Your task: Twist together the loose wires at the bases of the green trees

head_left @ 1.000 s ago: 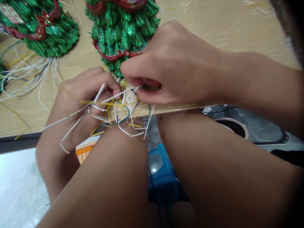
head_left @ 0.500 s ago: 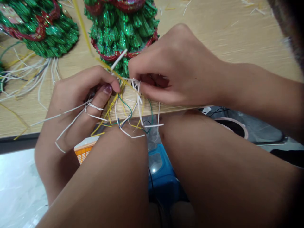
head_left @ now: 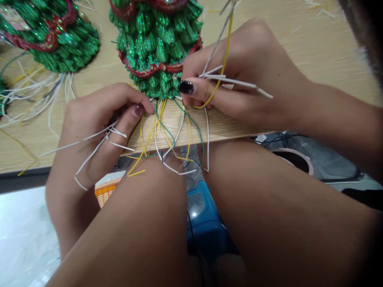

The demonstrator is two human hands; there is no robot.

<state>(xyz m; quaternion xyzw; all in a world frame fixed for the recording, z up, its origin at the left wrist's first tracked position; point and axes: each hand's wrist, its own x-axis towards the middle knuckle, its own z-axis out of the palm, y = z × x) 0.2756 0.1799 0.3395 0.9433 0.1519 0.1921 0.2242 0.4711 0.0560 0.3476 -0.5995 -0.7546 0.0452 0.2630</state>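
We look down on a pale wood-grain tabletop (head_left: 302, 44) whose near edge runs across the person's bare thighs (head_left: 119, 235). Below it, on the floor, are a blue plastic stool (head_left: 206, 211) and an orange slatted crate (head_left: 104, 193). A glittery green tree figure (head_left: 155, 52), ringed by a red tinsel garland (head_left: 158, 68), sits on the table close to the near edge, directly ahead of the hands, and a second green tree figure (head_left: 50, 48) lies to its left.

A loose sheaf of thin yellow, white and green plastic-coated wires (head_left: 170, 131) runs from the first tree's near end over the table edge. The left hand (head_left: 95, 115) is curled and nearly closed beside that end, with white wire strands (head_left: 89, 145) caught across its fingers. The right hand (head_left: 242, 75) is closed in a pinch, holding a yellow wire (head_left: 226, 44) and white wires (head_left: 230, 81) up and away from the sheaf.

We judge the tree light, its glittered ridges easily scuffed, so the thick body is the place to hold it. The springy, slick wires seem to need a firm pinch.
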